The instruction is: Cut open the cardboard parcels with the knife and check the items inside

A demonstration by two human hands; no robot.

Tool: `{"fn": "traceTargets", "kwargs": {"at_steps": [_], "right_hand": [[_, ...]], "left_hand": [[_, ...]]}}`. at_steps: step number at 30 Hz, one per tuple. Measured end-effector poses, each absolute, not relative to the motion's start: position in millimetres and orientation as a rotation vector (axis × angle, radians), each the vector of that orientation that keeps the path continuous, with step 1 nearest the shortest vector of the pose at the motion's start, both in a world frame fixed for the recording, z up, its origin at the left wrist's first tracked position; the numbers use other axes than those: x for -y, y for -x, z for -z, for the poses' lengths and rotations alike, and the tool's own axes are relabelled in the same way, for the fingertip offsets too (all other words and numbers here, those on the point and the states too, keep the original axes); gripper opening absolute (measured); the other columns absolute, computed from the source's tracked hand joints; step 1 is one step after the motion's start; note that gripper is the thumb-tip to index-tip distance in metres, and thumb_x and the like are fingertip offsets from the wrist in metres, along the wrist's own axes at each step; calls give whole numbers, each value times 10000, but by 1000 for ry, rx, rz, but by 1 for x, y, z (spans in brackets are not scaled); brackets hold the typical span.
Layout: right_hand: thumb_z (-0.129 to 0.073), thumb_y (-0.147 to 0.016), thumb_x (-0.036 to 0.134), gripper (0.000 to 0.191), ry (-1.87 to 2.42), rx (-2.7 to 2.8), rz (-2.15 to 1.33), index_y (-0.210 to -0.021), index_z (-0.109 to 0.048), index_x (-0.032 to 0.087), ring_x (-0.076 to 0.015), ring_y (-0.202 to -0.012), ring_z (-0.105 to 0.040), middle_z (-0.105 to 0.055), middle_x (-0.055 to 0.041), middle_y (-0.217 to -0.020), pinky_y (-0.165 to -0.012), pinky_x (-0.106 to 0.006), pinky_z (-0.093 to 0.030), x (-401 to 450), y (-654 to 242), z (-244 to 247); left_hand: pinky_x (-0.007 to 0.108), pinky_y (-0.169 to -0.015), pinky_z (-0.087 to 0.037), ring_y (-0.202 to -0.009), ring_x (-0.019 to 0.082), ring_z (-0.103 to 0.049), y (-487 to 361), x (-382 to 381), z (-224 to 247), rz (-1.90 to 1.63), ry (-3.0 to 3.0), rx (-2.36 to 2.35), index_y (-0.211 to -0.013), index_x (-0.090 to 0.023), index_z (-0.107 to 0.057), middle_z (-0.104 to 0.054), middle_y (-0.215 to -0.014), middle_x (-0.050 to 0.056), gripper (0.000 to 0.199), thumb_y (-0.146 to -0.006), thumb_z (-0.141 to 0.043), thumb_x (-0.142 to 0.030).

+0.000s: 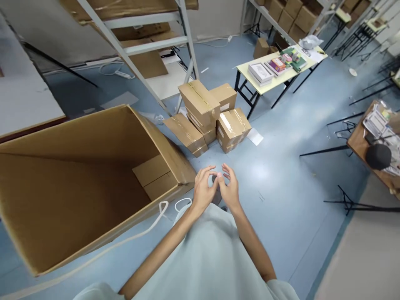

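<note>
In front of my light blue shirt (212,250), my left hand (203,189) and my right hand (230,189) are raised close together over the floor. The fingers of both are curved and apart, with the thumbs near each other; whether the thumbs touch is hard to tell. Nothing shows in either hand. Nearest to my left hand is the corner of a large open carton (175,154), with a folded piece of cardboard (153,173) inside. Just beyond my hands, several taped cardboard boxes (200,102) are piled on the floor.
A white cable (125,241) runs along the large carton's near side. Behind the boxes stands a metal ladder (150,46). One narrow table (268,86) bears books; a brown table (359,143) with papers and a dark round object stands at right.
</note>
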State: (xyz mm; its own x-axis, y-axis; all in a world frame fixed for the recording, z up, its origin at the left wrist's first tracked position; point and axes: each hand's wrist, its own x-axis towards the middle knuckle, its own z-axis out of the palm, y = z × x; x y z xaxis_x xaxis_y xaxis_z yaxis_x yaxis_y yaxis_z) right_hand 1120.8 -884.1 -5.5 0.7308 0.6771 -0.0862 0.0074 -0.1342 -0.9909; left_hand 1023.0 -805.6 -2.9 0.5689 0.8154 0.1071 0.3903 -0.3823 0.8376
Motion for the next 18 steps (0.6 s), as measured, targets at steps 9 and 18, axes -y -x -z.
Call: {"fn": "traceTargets", "kwargs": {"at_steps": [9, 18], "right_hand": [[-682, -1058, 589, 521, 1680, 746, -785, -1441, -724, 237, -312, -1355, -738, -756, -167, -1497, -1146, -502, -618, 747, -1230, 26], [-675, -1010, 649, 617, 1727, 825, -904, -1393, -723, 168, -310, -1346, -742, -763, -219, -1480, -1151, -489, -606, 590, -1358, 80]], "left_hand": [[504, -1281, -492, -1423, 295, -679, -1096, 649, 1, -852, -1820, -1212, -1096, -247, -761, -762, -1428, 118, 247, -1105, -570, -403], [478, -1314, -459, -1427, 295, -687, -1150, 533, 66, -962, -1426, -1500, -1104, -218, -805, -770, -1458, 127, 298, -1076, -516, -285]]}}
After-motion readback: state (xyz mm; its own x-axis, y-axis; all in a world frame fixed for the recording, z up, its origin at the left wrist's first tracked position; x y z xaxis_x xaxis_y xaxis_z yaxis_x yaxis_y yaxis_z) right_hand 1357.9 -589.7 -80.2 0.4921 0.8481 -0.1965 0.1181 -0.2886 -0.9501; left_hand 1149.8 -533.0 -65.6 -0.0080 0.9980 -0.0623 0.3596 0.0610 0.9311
